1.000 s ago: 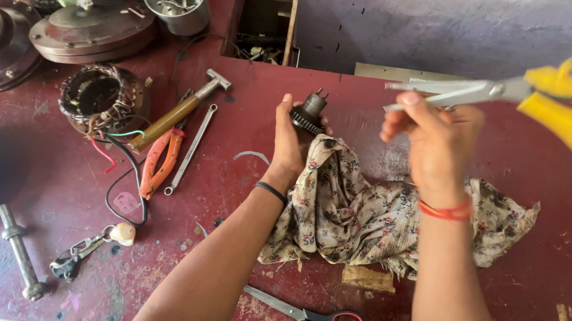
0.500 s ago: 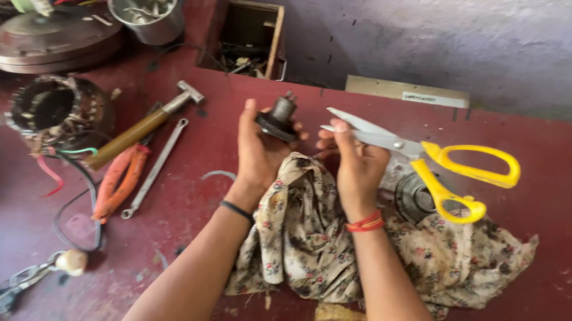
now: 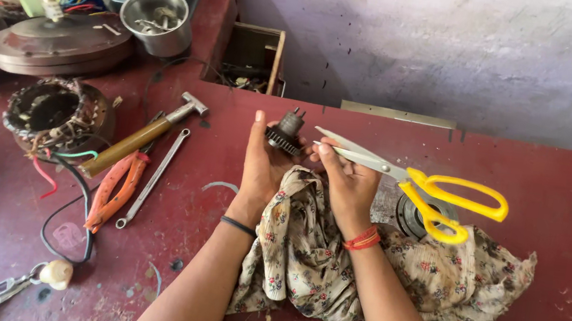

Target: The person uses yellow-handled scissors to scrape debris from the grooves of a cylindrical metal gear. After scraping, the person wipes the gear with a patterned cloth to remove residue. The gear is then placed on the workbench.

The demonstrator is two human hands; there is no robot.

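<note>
My left hand (image 3: 261,164) holds a small dark toothed motor part (image 3: 285,132) up above the red table (image 3: 544,216). My right hand (image 3: 346,179) grips yellow-handled scissors (image 3: 416,181) by the shut blades, their tip close to the part and the handles pointing right. Both hands hover over a crumpled floral cloth (image 3: 375,268) lying on the table. A round metal part (image 3: 411,214) sits partly under the scissors' handles, at the cloth's edge.
Left of my hands lie a hammer (image 3: 146,135), a thin spanner (image 3: 153,178), orange-handled pliers (image 3: 113,189) and a wound stator with loose wires (image 3: 49,111). A steel bowl (image 3: 156,18), a fan motor cover (image 3: 58,46) and a small wooden box (image 3: 255,61) stand at the back.
The scissors came down from high at the right to a level position beside the toothed part. My view shifted, so the table things slid left.
</note>
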